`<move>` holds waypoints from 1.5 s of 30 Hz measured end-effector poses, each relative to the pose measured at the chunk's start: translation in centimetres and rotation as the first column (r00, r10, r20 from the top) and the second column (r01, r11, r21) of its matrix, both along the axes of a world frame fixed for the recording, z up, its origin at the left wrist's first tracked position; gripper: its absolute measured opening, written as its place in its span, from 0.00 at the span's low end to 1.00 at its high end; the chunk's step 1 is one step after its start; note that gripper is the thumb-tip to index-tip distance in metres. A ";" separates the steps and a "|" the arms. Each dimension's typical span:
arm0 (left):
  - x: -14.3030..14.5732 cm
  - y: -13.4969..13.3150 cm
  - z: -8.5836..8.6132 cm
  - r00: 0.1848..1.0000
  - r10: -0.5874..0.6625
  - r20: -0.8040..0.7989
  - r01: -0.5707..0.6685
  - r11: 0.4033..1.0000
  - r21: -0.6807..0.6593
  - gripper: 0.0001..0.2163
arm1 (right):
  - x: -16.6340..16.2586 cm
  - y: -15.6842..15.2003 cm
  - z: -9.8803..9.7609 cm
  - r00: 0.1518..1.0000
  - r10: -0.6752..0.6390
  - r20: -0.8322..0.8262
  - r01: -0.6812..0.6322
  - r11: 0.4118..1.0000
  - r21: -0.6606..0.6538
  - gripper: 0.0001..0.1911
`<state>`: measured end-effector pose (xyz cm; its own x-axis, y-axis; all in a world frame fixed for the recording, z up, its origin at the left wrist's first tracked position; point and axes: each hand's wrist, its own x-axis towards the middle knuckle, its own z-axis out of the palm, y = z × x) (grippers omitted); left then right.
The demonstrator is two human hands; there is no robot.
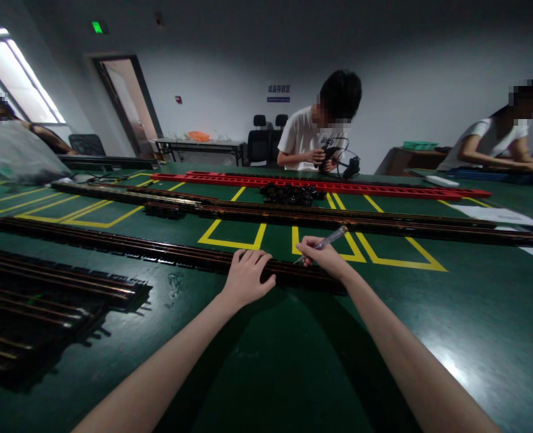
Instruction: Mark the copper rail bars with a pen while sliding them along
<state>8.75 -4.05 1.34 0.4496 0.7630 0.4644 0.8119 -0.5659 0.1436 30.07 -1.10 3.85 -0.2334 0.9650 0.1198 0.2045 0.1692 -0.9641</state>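
Observation:
A long black rail [113, 243] with thin copper-coloured strips lies across the green table in front of me. My left hand [248, 278] holds it down from above, fingers over its far side and thumb on the near side. To the right, my right hand [322, 255] is closed around a slim screwdriver [331, 237] with a clear handle. The thin metal tip slants down to the left and meets the rail, or is just above it; I cannot tell which. The rail's right end [333, 282] lies below my right wrist.
Several similar rails [45, 294] are stacked at the left, and more [360, 222] lie farther back. Beyond them are a red ladder-like frame [383, 188] and a black pile of parts [291, 194]. A person [302, 135] opposite handles a black device; others sit left and right.

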 end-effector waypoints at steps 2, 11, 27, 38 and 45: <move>0.0 0.0 0.0 1.000 0.002 -0.007 -0.002 1.000 -0.002 0.17 | 0.0 0.0 0.0 1.000 0.002 0.003 -0.002 1.000 -0.003 0.21; 0.0 0.0 0.0 0.999 0.019 -0.030 -0.019 1.000 0.005 0.17 | 0.0 -0.1 0.1 1.000 -0.004 0.006 0.004 1.000 -0.002 0.20; 0.0 0.1 -0.2 0.998 0.031 -0.045 -0.030 0.999 0.013 0.16 | 0.0 0.0 0.0 1.000 -0.005 -0.004 0.005 1.000 -0.001 0.21; -0.1 0.2 -0.3 0.998 0.030 -0.049 -0.029 0.999 0.016 0.17 | -0.1 -0.1 0.2 1.000 -0.016 -0.008 0.016 1.000 -0.018 0.21; 0.0 0.1 -0.3 0.998 0.033 -0.050 -0.031 0.999 0.030 0.16 | 0.0 -0.1 0.1 1.000 -0.004 0.001 0.004 1.000 -0.006 0.20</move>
